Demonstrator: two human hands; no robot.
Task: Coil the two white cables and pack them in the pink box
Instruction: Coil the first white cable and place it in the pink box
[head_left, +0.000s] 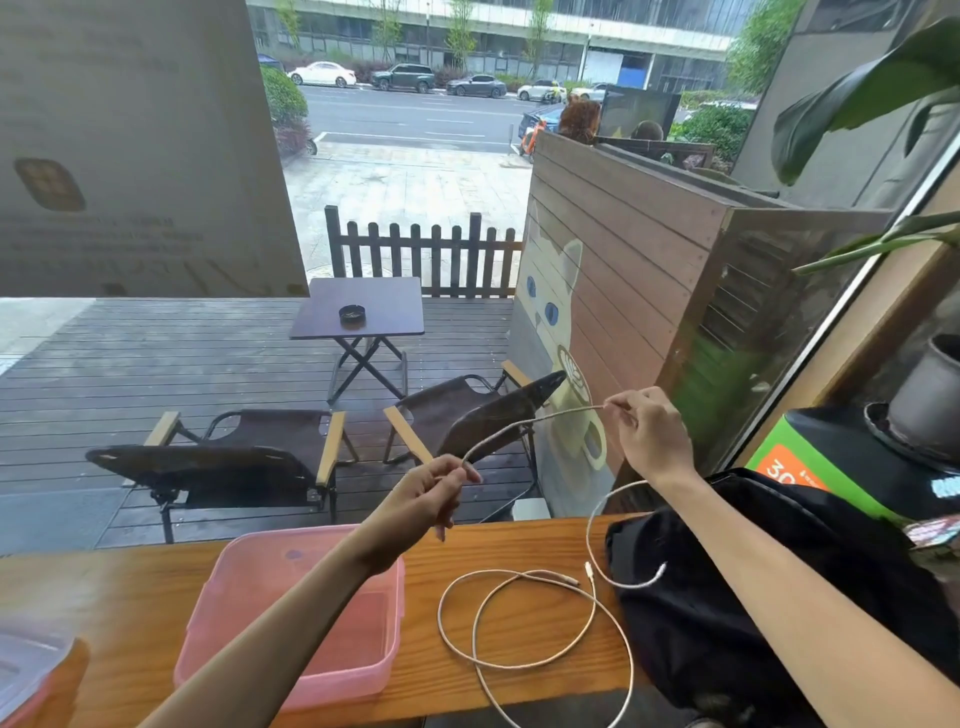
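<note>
A white cable (524, 425) stretches through the air between my two hands, above the wooden counter. My left hand (434, 496) pinches one end of it and my right hand (649, 431) pinches it further along; the rest curves down behind my right forearm to a plug end (657, 574) lying on a black bag. The second white cable (519, 621) lies in loose loops on the counter, right of the pink box (249, 670). That box stands open, with nothing in it that I can see; my left forearm crosses over it.
The black bag (727, 597) covers the counter's right end. A clear lid (26, 670) lies at the far left. The wooden counter (130, 587) runs along a window; chairs and a table stand outside. A potted plant (930, 395) sits at the right.
</note>
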